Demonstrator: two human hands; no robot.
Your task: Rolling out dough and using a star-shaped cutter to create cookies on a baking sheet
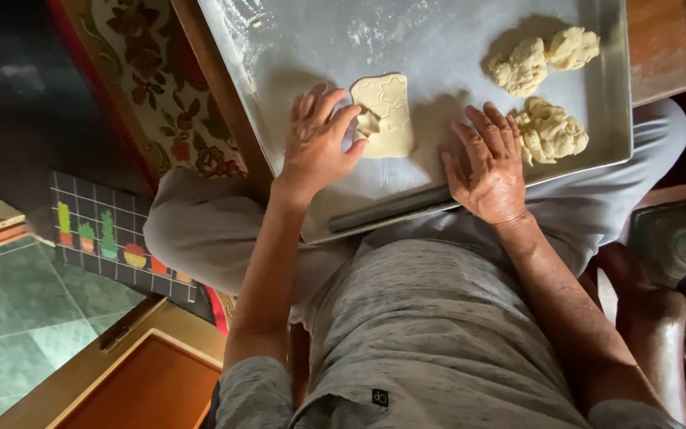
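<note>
Flat dough (385, 116) mid tray (438, 48); lumps (547, 131) at 3 o'clock, rolling pin (391, 208) at 6, L hand (319, 141) at 9.

A broad, flour-dusted metal tray (295, 48) carries everything. On it, a flattened pale dough sheet (387, 119) scored with star outlines touches the left grip (319, 143). Three lumpy pale dough clumps (549, 131) lie just beyond and beside the right grip (492, 167). A slim grey rolling rod (387, 209) lies nearer than both grips.
</note>
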